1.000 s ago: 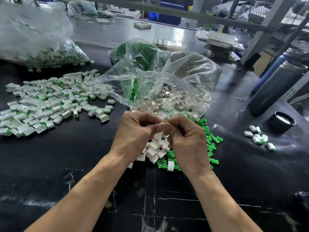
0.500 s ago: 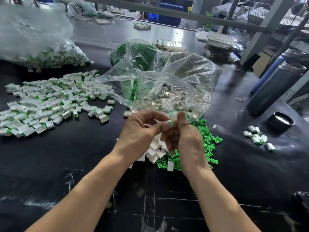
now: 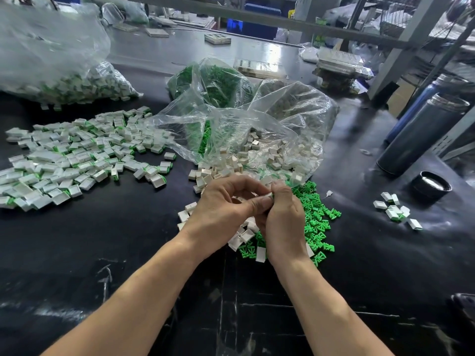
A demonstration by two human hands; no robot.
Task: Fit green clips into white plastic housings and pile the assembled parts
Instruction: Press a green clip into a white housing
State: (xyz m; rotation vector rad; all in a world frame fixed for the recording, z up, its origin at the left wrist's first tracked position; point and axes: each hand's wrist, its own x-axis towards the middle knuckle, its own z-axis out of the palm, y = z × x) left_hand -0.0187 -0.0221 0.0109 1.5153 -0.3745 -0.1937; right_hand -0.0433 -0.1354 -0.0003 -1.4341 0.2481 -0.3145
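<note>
A glossy black worktable (image 3: 77, 253) in a cluttered workshop carries the whole job, with metal racking and crinkled clear plastic bags (image 3: 257, 119) of stock at its far side. Just above the table's middle the left hand (image 3: 223, 209) and right hand (image 3: 282, 217) meet fingertip to fingertip, both closed narrowly on one small white rectangular plastic housing (image 3: 267, 196) pinched between them; whether a clip is already seated inside it I cannot tell, as the fingers hide it. Under and beside the hands lie loose white housings (image 3: 244, 235) and, just to the right, a scatter of bright green plastic clips (image 3: 316, 222) — both spilling from the bags' mouths. The wide pile of assembled white-and-green parts (image 3: 72, 160) spreads well apart to the left, and a few more assembled pieces (image 3: 395, 211) sit off to the right near a black round lid (image 3: 431, 186). These parts look light, rigid and smooth — likely slippery — so the housing is best held by its flat outer faces, and the clip by its broad end, pressed in squarely to spare its thin prongs.
</note>
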